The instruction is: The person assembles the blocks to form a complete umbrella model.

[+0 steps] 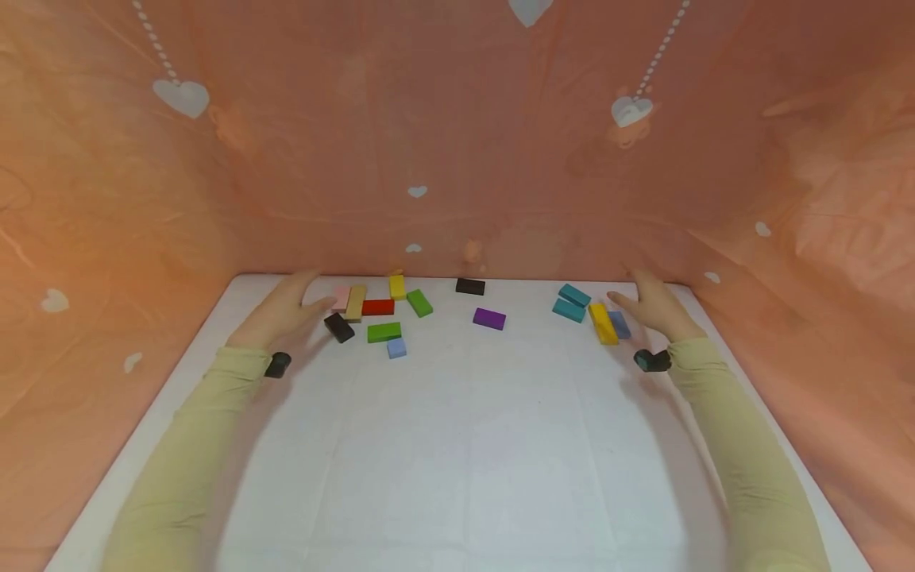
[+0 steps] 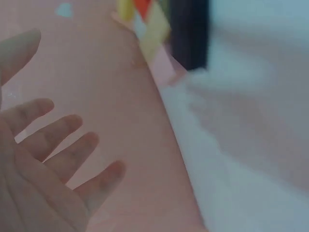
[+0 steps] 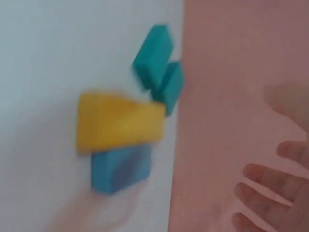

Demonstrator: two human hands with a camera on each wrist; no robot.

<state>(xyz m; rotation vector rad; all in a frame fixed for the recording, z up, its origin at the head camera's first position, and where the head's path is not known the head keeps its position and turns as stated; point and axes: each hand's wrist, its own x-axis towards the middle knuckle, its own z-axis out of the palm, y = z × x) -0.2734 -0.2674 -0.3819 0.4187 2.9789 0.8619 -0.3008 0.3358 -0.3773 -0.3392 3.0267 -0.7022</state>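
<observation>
Here, left hand: spread, holding nothing, near pink block.
Right hand: likewise, near blue block.
Yellow block: partly hides blue block.
Black block: cut off, blurred, left wrist view.

Blurred blocks lie apart from the left hand.

From the middle of the white tabletop, around eleven o'clock are a pink block, tan block, red block, yellow block, two green blocks, black block and pale blue block; at twelve, a second black block and a purple block; at one, two teal blocks; at two, a golden-yellow block and a blue block. The sleeves are pale yellow-green; the orange-pink cloth bears white hearts and dotted white strings.
</observation>
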